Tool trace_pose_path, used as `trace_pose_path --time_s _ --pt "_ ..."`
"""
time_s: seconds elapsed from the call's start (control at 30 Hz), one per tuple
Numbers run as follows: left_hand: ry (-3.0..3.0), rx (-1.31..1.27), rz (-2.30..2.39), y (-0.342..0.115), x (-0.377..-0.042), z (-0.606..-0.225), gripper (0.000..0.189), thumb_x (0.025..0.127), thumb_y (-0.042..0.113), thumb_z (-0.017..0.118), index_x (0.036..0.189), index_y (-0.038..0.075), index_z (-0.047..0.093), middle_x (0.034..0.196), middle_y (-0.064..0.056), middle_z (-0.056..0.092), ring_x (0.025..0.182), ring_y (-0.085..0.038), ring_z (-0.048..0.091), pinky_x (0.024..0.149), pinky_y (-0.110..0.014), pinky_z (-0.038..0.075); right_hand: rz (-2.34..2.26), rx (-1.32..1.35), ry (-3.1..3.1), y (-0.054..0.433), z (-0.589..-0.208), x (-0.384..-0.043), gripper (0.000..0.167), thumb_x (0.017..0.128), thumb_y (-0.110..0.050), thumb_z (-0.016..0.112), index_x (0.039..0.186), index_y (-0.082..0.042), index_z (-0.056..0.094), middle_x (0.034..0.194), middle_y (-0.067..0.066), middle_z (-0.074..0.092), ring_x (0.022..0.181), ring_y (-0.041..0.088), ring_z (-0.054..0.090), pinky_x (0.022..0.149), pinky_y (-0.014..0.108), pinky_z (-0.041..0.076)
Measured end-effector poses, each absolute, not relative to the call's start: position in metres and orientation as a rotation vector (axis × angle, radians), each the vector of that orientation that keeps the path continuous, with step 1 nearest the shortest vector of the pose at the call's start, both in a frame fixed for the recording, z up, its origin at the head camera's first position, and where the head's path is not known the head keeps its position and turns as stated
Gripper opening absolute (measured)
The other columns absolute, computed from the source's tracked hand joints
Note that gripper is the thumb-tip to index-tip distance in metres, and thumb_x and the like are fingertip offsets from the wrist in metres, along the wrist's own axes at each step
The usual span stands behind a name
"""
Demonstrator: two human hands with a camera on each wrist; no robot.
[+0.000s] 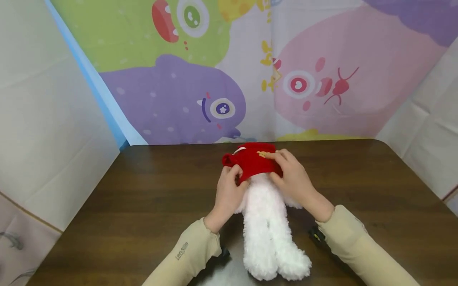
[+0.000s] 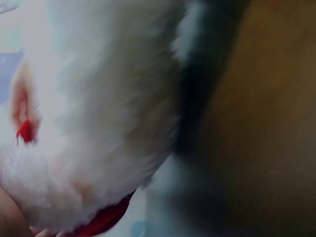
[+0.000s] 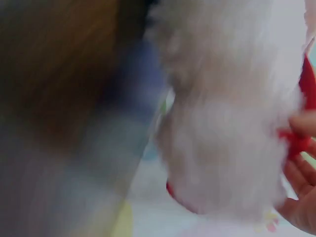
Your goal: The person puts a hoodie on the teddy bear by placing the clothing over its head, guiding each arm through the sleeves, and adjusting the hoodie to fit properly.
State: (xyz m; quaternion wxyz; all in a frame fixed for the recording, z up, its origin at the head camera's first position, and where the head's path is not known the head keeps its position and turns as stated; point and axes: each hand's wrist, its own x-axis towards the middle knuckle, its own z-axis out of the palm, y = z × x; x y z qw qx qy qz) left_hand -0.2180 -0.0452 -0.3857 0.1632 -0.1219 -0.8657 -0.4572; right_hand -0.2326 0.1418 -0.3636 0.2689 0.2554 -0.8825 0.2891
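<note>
A white fluffy plush toy lies on the table with its legs toward me. A red knitted garment with a yellow motif covers its upper end, and its head is hidden beneath. My left hand pinches the garment's lower edge on the left side. On the right side, my right hand grips the same edge, with fingers over the cloth and thumb below. White fur fills much of the left wrist view. Beside the fur in the right wrist view, the right thumb and fingers hold red fabric.
The dark wood table extends to both sides of the toy. Behind its far edge hangs a curtain printed with cartoon creatures. Pale cloth walls stand at the left and right. Dark wrist devices sit under the sleeves.
</note>
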Motion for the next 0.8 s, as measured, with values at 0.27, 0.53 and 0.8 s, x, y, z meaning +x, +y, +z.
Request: trace_pose_path --time_s 0.27,0.53,0.8 --pt "-2.34 -0.293 -1.364 -0.041 -0.219 -0.393 0.023 0.074 -0.004 0.058 0.07 0.01 0.04 0.094 -0.008 0.034 0.074 -0.019 0.047 0.058 -0.024 0.04 0.919 0.807 -2.326 0.129 -0.371 -0.225 0.02 0.081 0.004 0.056 0.097 -0.003 0.065 0.099 0.01 0.062 0.088 0.021 0.06 0.078 0.037 0.051" --pt "-2.48 -0.277 -1.384 -0.042 -0.22 -0.396 0.021 0.078 0.006 0.065 0.071 0.009 0.046 0.09 -0.009 0.041 0.084 -0.02 0.045 0.063 -0.027 0.042 0.741 0.948 -2.574 0.128 -0.376 -0.219 0.02 0.08 -0.006 0.067 0.1 -0.004 0.065 0.097 0.007 0.063 0.089 0.02 0.059 0.08 0.036 0.051" --pt "-2.768 -0.441 -1.324 -0.064 -0.231 -0.383 0.02 0.077 0.016 0.07 0.078 0.01 0.052 0.088 -0.006 0.049 0.081 -0.018 0.049 0.065 -0.028 0.045 0.848 0.944 -2.674 0.138 -0.375 -0.219 0.026 0.081 -0.015 0.067 0.106 -0.008 0.064 0.103 0.005 0.063 0.091 0.018 0.059 0.081 0.036 0.051"
